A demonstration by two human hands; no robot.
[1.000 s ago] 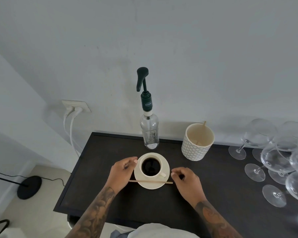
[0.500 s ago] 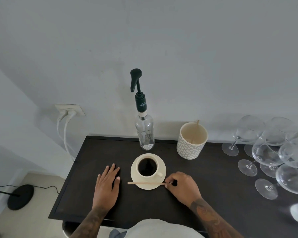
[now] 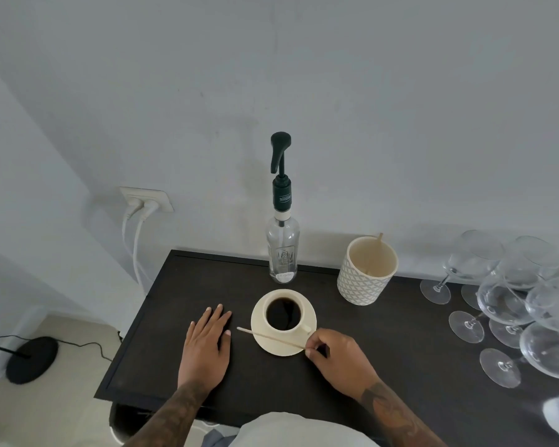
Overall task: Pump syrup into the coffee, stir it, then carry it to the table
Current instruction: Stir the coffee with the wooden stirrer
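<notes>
A cream cup of black coffee [image 3: 284, 314] stands on a cream saucer [image 3: 309, 304] on the dark counter [image 3: 384, 317]. Behind it, by the wall, is a clear syrup bottle [image 3: 282, 253] with a dark green pump head. A thin wooden stir stick [image 3: 268, 337] lies slanted across the saucer's front. My right hand [image 3: 339, 359] pinches the stick's right end, its left end lifted off the saucer. My left hand [image 3: 205, 346] rests flat on the counter just left of the saucer, fingers spread, holding nothing.
A patterned white holder [image 3: 365, 275] with one more stick stands right of the bottle. Several upturned and lying wine glasses [image 3: 510, 304] crowd the counter's right side. Two plugs hang from a wall socket [image 3: 146, 200] at the left. A lamp base [image 3: 31, 359] sits on the floor.
My left hand left the saucer's edge and settled flat on the counter. My right hand closed on the stick's right end and tilted it, raising its left end.
</notes>
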